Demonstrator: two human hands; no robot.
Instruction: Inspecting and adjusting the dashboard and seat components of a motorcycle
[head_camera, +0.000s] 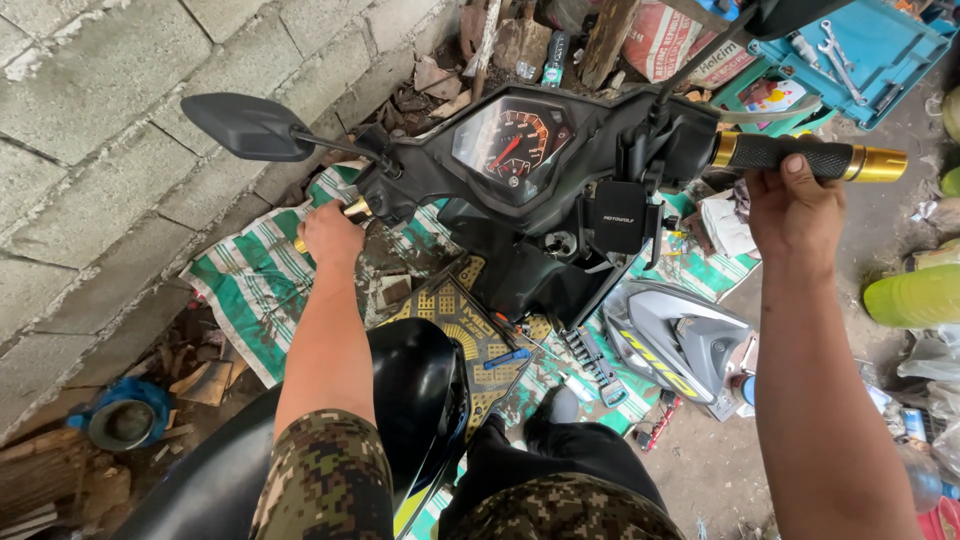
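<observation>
I sit on a black scooter and look down on its handlebar. My left hand (331, 233) is closed around the left grip (355, 209), which has a gold end. My right hand (795, 205) wraps the right grip (812, 157), black rubber with gold ends. Between them sits the speedometer (513, 135) with a red needle. A black phone mount (620, 216) is clamped below it. The left mirror (247, 125) sticks out toward the wall. The front body panels are off the scooter.
A grey block wall (90, 150) runs along the left. A green-and-white striped sheet (255, 285) covers the ground, with a grey fairing panel (680, 335), a socket rail (592, 360) and a screwdriver (508, 357) on it. A teal tool case (870, 50) with wrenches lies far right.
</observation>
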